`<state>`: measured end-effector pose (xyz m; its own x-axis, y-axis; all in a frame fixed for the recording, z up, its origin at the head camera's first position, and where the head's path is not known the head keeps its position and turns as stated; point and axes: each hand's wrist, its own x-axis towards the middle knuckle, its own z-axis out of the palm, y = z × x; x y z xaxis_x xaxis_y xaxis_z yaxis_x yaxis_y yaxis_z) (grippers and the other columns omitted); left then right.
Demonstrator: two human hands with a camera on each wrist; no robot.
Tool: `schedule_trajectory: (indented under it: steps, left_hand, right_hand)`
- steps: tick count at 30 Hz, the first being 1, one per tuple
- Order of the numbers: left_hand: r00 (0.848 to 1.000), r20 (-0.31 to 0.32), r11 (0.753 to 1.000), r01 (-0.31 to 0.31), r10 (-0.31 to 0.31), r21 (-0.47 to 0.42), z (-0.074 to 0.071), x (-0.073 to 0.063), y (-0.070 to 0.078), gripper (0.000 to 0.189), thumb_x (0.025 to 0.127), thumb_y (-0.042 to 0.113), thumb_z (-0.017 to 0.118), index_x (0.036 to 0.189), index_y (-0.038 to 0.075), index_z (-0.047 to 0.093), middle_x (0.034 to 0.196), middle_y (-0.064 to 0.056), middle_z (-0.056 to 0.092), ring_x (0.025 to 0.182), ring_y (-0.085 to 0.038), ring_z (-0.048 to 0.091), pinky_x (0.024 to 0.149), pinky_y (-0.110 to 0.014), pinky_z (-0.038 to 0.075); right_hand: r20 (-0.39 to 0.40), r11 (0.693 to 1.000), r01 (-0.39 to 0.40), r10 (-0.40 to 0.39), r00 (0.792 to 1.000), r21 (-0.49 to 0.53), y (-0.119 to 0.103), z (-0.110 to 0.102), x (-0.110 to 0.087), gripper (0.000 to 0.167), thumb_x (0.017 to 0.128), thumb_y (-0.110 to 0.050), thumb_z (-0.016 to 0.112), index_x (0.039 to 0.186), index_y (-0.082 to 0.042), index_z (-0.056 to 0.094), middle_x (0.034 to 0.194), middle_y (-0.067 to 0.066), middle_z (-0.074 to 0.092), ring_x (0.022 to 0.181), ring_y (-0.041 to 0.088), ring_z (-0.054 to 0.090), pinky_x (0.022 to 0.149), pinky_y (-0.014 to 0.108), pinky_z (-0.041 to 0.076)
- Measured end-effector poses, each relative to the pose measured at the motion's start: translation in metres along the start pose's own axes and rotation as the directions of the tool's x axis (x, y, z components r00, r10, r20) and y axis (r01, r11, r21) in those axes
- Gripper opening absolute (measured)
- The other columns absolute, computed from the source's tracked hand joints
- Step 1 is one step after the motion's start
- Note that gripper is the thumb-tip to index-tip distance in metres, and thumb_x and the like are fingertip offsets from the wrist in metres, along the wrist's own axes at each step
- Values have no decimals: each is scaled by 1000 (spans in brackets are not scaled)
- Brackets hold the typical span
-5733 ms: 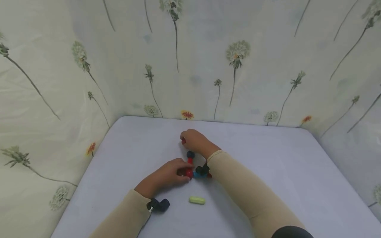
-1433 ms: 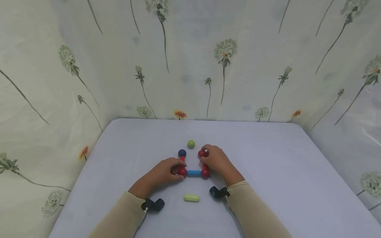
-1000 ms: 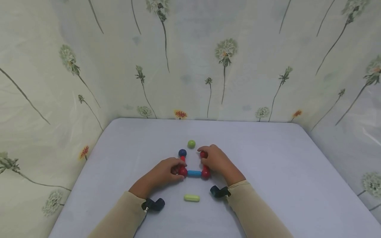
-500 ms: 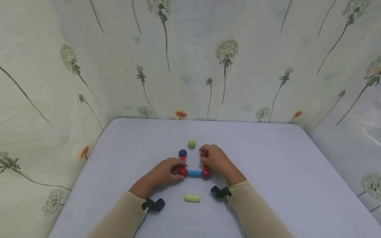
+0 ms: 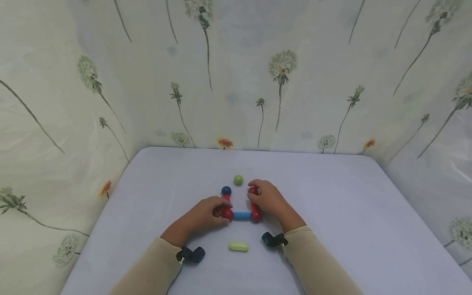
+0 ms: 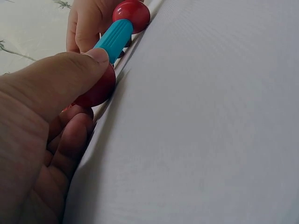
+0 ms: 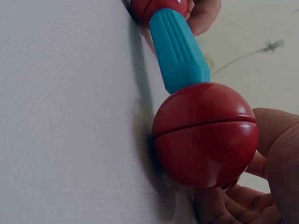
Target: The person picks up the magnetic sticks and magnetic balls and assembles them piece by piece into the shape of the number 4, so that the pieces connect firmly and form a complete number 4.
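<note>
On the white table lies a U-shaped build of toy rods and balls. Its near side is a blue rod (image 5: 242,215) between two red balls, the left one (image 5: 229,215) and the right one (image 5: 256,216). A red rod (image 5: 227,198) runs from the left ball to a dark blue ball (image 5: 226,190). Another red rod (image 5: 254,206) leads to a far red ball (image 5: 253,190). My left hand (image 5: 203,214) grips the near left ball, thumb against the blue rod (image 6: 114,39) in the left wrist view. Thumb and fingers of my right hand (image 5: 270,199) hold the far red ball.
A loose green ball (image 5: 238,179) lies beyond the build, between its two arms. Nearer the person is a loose yellow-green rod (image 5: 238,246). The white table (image 5: 332,213) meets a flower-printed cloth backdrop (image 5: 236,73).
My right hand has drawn back from the far part of the table with a red ball, now at the right red rod's far end. The green ball has come into view; lately little moved.
</note>
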<state>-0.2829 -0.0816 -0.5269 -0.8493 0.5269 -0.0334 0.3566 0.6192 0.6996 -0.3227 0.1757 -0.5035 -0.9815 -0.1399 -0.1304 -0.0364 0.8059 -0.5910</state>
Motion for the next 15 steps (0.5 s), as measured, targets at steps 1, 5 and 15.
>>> schedule_trajectory:
  steps: [1,5,15]
  left_hand:
    - [1000,0,1000,0,0,0,0,0,0,42,91,32,82,130,28,67,102,12,61,96,-12,59,83,-25,54]
    - [1000,-5,1000,7,-7,8,0,0,-2,42,91,33,83,129,29,67,102,12,61,96,-12,58,82,-25,54]
    - [1000,-7,1000,9,-9,1,3,2,-2,43,91,34,83,130,30,67,104,13,61,98,-12,58,82,-25,54]
  right_hand:
    - [-4,1000,2,-2,1000,2,0,0,0,46,97,-31,71,141,-21,62,131,8,63,116,27,61,98,49,57]
    - [-30,1000,18,-18,999,4,0,1,1,46,97,-34,71,140,-19,62,130,8,64,114,26,61,98,48,57]
    - [-98,996,-59,52,994,-61,-9,-7,1,48,98,-38,68,140,-16,60,137,12,60,128,32,58,107,54,51]
